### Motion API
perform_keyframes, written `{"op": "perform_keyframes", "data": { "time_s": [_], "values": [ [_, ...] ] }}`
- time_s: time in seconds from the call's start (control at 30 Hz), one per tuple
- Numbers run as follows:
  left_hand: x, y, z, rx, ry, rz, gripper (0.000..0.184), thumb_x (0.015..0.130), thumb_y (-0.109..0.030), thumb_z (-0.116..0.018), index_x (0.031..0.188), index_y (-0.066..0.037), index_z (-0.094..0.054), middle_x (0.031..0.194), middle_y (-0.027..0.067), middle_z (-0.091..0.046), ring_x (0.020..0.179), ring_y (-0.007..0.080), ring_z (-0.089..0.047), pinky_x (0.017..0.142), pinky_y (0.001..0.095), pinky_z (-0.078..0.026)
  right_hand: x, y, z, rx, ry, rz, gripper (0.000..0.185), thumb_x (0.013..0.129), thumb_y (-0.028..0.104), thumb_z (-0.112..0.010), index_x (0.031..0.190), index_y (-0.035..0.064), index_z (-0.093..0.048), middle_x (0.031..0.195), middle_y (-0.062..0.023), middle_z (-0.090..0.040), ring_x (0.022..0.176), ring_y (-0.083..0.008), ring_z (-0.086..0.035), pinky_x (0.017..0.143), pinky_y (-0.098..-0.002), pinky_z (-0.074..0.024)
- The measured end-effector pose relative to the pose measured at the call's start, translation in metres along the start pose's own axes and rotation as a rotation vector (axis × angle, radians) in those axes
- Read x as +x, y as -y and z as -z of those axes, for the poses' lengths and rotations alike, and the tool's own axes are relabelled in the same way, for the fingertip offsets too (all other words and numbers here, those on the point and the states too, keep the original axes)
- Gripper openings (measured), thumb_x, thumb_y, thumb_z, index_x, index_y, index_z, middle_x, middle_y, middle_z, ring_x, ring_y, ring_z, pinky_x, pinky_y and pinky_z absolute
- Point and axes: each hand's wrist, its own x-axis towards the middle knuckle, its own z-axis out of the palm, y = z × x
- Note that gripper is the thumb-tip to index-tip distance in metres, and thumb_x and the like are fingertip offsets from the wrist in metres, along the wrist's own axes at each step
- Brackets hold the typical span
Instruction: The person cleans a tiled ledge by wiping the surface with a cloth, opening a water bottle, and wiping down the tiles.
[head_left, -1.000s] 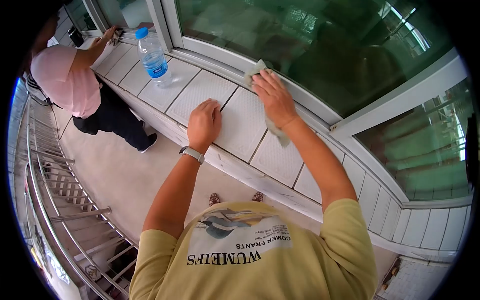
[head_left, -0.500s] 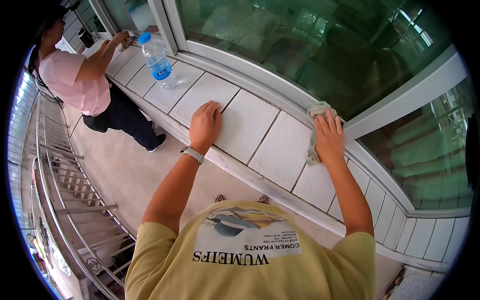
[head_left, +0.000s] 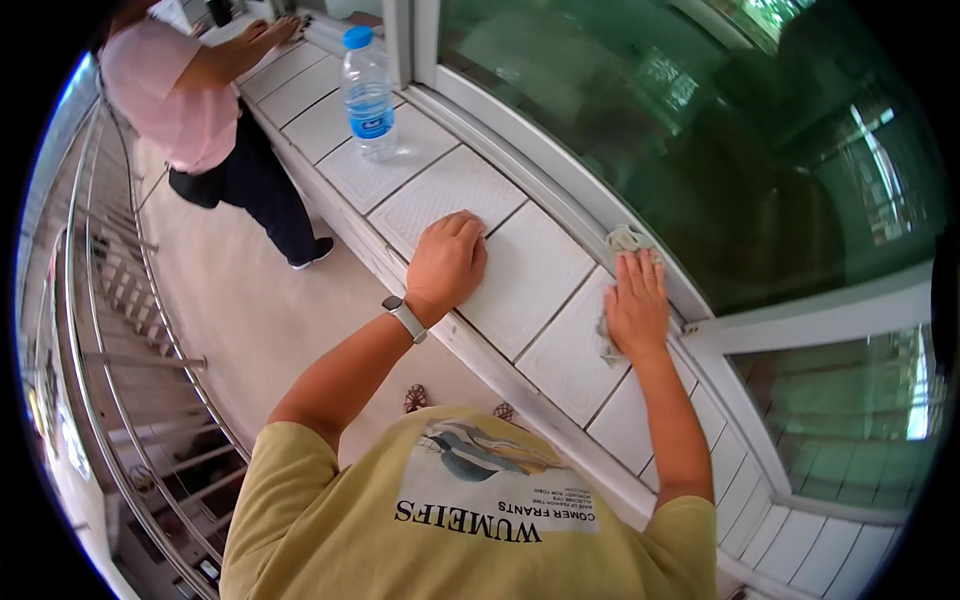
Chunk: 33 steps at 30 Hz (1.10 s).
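Note:
My right hand presses a grey-green cloth against the lower window frame, where it meets the white tiled ledge. Part of the cloth hangs out to the left, under the palm. My left hand rests on the ledge near its front edge, its fingers curled in; whether anything lies beneath them is hidden. Farther left on the tiles, a clear plastic bottle with a blue cap and blue label stands upright.
A person in a pink shirt leans over the ledge at the upper left, hands on it. A dark container stands beside them. Metal railings run along the left. Green-tinted glass rises behind the ledge.
My right hand and the cloth first slid right along the frame, then moved slightly back left. The view has turned, shifting the bottle rightward in it. My left hand stays on the ledge.

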Motion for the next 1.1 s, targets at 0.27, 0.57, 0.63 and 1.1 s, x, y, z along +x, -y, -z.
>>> {"op": "perform_keyframes", "data": {
  "time_s": [0.27, 0.57, 0.63, 1.1],
  "values": [
    [-0.002, -0.001, 0.003, -0.043, -0.027, 0.027, 0.014, 0.082, -0.006, -0.06, 0.094, -0.002, -0.061, 0.105, 0.0127, -0.064, 0.107, 0.0309, -0.058, 0.091, 0.0409, -0.046, 0.112, 0.054, -0.034, 0.142, -0.24, 0.207, 0.051, 0.085, 0.027, -0.061, 0.125, -0.0043, -0.053, 0.128, -0.0157, -0.055, 0.121, -0.0331, -0.047, 0.105, -0.0448, -0.0356],
    [-0.001, 0.005, 0.005, -0.023, -0.001, 0.063, 0.017, 0.082, -0.008, -0.06, 0.098, -0.002, -0.061, 0.105, 0.0122, -0.063, 0.109, 0.0292, -0.057, 0.096, 0.0399, -0.044, 0.2, 0.102, -0.053, 0.185, -0.14, 0.209, 0.06, 0.081, 0.021, -0.061, 0.134, -0.002, -0.044, 0.123, -0.0171, -0.055, 0.109, -0.0337, -0.05, 0.095, -0.0433, -0.04],
    [-0.002, 0.001, 0.005, -0.013, 0.034, 0.058, 0.018, 0.081, -0.008, -0.061, 0.098, -0.002, -0.061, 0.106, 0.0116, -0.063, 0.109, 0.0289, -0.057, 0.096, 0.0399, -0.043, 0.216, 0.105, -0.06, 0.221, -0.13, 0.226, 0.062, 0.081, 0.02, -0.06, 0.136, -0.0004, -0.041, 0.125, -0.0175, -0.055, 0.112, -0.0351, -0.049, 0.097, -0.044, -0.0385],
    [-0.003, 0.006, 0.004, -0.008, 0.044, 0.091, 0.019, 0.082, -0.008, -0.059, 0.099, -0.003, -0.062, 0.109, 0.0099, -0.062, 0.113, 0.026, -0.056, 0.097, 0.0392, -0.043, 0.341, 0.164, -0.072, 0.453, 0.23, 0.113, 0.079, 0.072, 0.016, -0.054, 0.144, -0.0018, -0.027, 0.14, -0.0181, -0.047, 0.121, -0.0367, -0.045, 0.103, -0.0427, -0.0356]
  ]
}}
